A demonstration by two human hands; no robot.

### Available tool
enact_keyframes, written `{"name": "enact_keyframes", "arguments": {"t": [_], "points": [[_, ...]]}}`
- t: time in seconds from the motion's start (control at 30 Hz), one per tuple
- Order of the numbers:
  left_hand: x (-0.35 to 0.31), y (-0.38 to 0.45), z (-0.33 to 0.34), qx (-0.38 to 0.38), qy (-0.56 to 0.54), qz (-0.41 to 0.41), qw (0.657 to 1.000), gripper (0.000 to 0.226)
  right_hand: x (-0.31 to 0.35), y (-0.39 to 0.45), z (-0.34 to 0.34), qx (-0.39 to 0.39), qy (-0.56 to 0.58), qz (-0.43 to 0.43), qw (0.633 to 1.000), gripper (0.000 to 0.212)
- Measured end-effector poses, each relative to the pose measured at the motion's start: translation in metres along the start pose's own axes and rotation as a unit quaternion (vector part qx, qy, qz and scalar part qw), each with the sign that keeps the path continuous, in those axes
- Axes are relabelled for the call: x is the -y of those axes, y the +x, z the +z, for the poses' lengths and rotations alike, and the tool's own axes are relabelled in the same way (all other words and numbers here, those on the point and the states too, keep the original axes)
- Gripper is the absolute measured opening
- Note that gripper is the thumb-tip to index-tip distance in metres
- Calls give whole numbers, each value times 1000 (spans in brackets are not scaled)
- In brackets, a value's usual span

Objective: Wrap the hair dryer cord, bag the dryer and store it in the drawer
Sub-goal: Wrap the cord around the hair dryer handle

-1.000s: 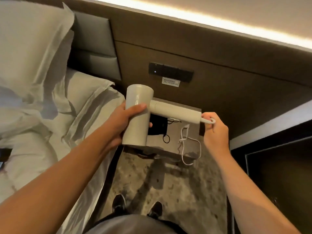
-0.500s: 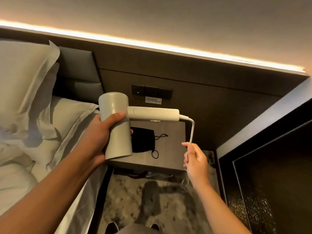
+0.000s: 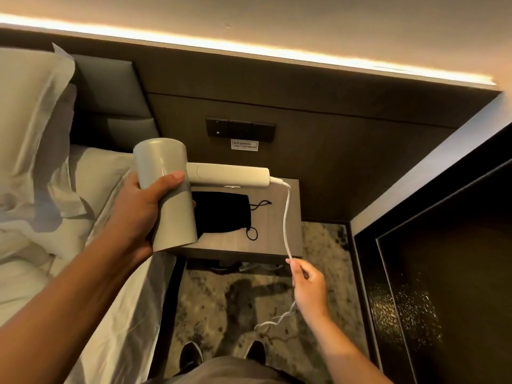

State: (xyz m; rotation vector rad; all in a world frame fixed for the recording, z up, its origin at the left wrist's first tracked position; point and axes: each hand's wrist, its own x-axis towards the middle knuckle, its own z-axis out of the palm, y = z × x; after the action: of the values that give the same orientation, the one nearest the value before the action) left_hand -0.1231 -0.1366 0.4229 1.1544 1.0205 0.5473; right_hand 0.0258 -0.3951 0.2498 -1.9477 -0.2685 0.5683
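From the head view, I saw the hair dryer [image 3: 166, 189] held up in the middle left of the frame, above the left edge of the nightstand [image 3: 273, 217]. The left hand [image 3: 138, 214] gripped its barrel, thumb across the front and fingers curled round the back, and the handle [image 3: 227, 177] pointed right. The cord [image 3: 285, 217] left the handle's end and dropped to the right hand [image 3: 307, 286] in the lower middle, which pinched it between thumb and fingers; the slack trailed below the wrist toward the floor [image 3: 221, 300] (the plug end was too blurred for me to make out).

I judged the dryer rigid, smooth and light enough for one hand, though the wide barrel looked a little slippery, so a full wrap of the palm suited it. The cord looked soft and limp, likely to spring out of loops unless kept taut; I would have held it close to the handle and wound it round there.

The black bag [image 3: 221, 212] lay flat on the nightstand with its drawstring [image 3: 256, 217] loose to the right. It looked like floppy cloth that needs its mouth held open. I could not see the drawer.
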Motion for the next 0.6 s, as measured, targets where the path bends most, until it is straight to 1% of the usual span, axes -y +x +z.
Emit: {"name": "enact_keyframes", "arguments": {"t": [0.07,0.1,0.17,0.23,0.3,0.37,0.47,0.5,0.53,0.6], "points": [[8,-1,-2,-7,1,11,1000,36,6,-4,3,-5,-39,-24,999,23],[12,-1,-2,-7,-5,7,1000,42,10,-6,5,6,-59,-35,998,22],[18,0,-3,-7,-3,-11,1000,62,23,-7,9,51,-102,-58,992,20],[24,1,-1,-14,30,-12,999,71,41,-9,12,114,-152,-88,978,21],[31,3,2,-18,74,6,997,68,64,-11,15,161,-194,-112,961,23],[37,3,4,-16,118,16,993,67,87,-12,16,185,-209,-129,952,27],[44,1,3,7,155,-2,988,81,125,-14,16,201,-238,-167,936,30],[45,0,3,20,162,-8,987,81,138,-14,14,201,-251,-181,929,30],[47,-1,3,36,165,-10,986,78,151,-13,12,204,-267,-192,922,30],[49,-4,1,67,167,-5,984,63,174,-12,6,227,-304,-199,904,28]]}}
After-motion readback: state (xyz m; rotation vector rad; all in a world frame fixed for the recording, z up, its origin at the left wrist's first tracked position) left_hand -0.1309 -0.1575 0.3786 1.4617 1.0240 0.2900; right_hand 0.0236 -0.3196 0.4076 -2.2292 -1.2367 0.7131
